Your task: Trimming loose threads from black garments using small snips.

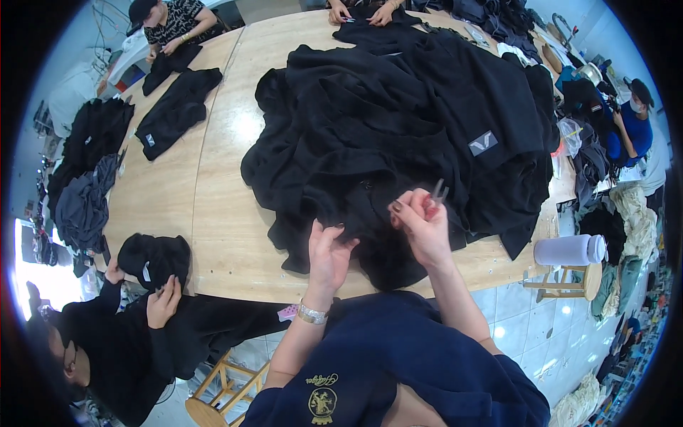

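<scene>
While both forearms are coming up from the lower middle of the frame, the left hand is resting on the near edge of the black garment pile, fingers loosely spread and pinching a fold of the dark cloth. Just to its right, the right hand is curling narrow around a small pair of snips, the blades poking up above the knuckles and hovering right over the same fold. That pile is sprawling across the centre and upper right of the wooden table, with a grey label showing on one piece toward the right. A silver bracelet is sitting on the left wrist. Over at the upper left, two smaller black pieces are lying flat, and a co-worker is bending over one of them. At the lower left, another person in black is handling a bundled garment at the table edge. Top centre, a third pair of hands is working on cloth. On the right, a white bottle is lying on a wooden stool, and a person in blue is sitting beside heaped fabric.
</scene>
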`<act>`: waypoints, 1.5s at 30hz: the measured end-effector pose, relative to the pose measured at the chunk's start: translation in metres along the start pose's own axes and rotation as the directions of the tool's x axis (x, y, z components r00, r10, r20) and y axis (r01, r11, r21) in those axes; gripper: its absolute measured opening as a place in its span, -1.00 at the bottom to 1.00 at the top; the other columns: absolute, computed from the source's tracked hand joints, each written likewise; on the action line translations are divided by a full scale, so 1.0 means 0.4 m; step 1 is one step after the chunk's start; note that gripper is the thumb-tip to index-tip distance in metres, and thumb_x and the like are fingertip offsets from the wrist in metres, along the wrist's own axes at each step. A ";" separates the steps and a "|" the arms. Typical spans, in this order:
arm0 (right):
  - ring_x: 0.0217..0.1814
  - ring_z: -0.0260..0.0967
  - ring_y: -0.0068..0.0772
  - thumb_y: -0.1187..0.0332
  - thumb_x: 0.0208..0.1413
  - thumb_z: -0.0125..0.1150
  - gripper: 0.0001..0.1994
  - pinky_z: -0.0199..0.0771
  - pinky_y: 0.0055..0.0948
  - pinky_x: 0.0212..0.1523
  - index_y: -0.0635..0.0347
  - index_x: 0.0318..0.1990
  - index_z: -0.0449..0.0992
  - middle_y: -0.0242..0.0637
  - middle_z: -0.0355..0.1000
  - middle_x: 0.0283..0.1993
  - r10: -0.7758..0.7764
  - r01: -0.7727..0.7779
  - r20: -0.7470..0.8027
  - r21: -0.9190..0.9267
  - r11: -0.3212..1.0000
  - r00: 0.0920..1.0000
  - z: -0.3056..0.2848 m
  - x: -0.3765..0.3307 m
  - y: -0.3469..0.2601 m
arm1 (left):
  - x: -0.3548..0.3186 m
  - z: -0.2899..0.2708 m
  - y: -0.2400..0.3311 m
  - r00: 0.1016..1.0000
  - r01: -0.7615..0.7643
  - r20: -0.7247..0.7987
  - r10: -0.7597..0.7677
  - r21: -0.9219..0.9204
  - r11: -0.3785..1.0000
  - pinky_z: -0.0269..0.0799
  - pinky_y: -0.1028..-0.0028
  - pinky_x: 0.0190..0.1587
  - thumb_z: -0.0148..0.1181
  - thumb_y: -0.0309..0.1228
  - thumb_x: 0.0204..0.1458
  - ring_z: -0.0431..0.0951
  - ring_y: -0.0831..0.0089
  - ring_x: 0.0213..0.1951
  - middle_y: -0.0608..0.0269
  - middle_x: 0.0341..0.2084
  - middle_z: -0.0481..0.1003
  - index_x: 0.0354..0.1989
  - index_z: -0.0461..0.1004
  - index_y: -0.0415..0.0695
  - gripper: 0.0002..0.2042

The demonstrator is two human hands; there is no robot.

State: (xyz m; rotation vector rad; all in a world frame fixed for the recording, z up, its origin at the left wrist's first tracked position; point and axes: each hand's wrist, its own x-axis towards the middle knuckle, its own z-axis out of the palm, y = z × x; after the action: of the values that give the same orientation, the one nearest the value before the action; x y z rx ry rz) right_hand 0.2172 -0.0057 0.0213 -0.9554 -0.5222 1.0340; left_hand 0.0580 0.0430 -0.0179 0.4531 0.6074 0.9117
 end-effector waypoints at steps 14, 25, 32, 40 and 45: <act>-0.47 0.32 -0.42 0.50 -0.16 0.35 -0.71 0.31 -0.56 -0.45 0.30 -0.63 0.26 -0.27 0.37 -0.39 -0.384 0.364 0.182 -0.799 0.478 0.905 -0.078 0.051 0.002 | 0.020 -0.126 0.141 0.838 -0.168 0.086 0.539 0.980 0.105 0.43 0.48 -0.38 0.31 -0.38 -0.11 0.47 0.35 -0.37 0.06 -0.37 0.44 -0.17 0.42 -0.24 -0.66; -0.45 0.25 -0.68 0.62 -0.03 0.15 -0.66 0.27 -0.68 -0.38 0.06 -0.63 0.11 -0.38 0.40 -0.40 0.042 -0.042 -0.004 -0.024 0.999 0.999 -0.073 0.109 0.028 | 0.079 -0.127 0.153 0.920 -0.163 0.162 0.357 0.986 -0.026 0.37 0.55 -0.39 0.01 -0.64 -0.03 0.48 0.42 -0.47 0.21 -0.49 0.48 -0.10 0.48 -0.22 -0.71; -0.33 0.35 -0.57 0.62 0.02 0.08 -0.75 0.41 -0.61 -0.29 0.05 -0.45 0.16 -0.32 0.37 -0.32 0.078 -0.173 0.205 0.499 0.849 0.976 -0.100 0.130 0.007 | 0.045 -0.106 0.239 0.899 -0.108 0.435 0.045 0.121 0.987 0.40 0.41 -0.04 -0.08 -0.39 0.19 0.49 0.44 -0.15 0.20 -0.14 0.48 0.02 0.36 -0.28 -0.70; -0.57 0.17 -0.42 0.52 -0.09 0.25 -0.76 0.21 -0.50 -0.50 0.25 -0.46 0.23 -0.25 0.24 -0.56 -0.663 0.432 0.191 -0.875 0.218 0.723 -0.059 0.162 0.032 | 0.061 0.051 0.181 0.920 0.050 0.385 0.080 -0.316 0.948 -0.15 0.35 0.33 -0.36 -0.24 0.26 0.09 0.35 0.27 0.16 0.22 0.16 0.21 0.11 -0.25 -0.56; -0.52 0.07 -0.64 0.51 -0.07 0.27 -0.67 0.16 -0.61 -0.48 0.16 -0.51 0.12 -0.40 0.21 -0.54 -0.423 0.428 0.138 -0.527 0.734 0.895 0.035 0.090 -0.027 | 0.050 0.075 0.147 0.908 0.081 0.418 0.037 -0.261 0.962 -0.12 0.35 0.32 -0.28 -0.30 0.23 0.10 0.35 0.26 0.18 0.20 0.19 0.21 0.12 -0.24 -0.58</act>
State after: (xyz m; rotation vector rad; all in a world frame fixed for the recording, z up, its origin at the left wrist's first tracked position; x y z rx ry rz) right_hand 0.2280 0.0303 0.0356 -1.2555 -1.0324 0.4626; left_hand 0.0525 0.0883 0.0338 0.3756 0.0878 0.8271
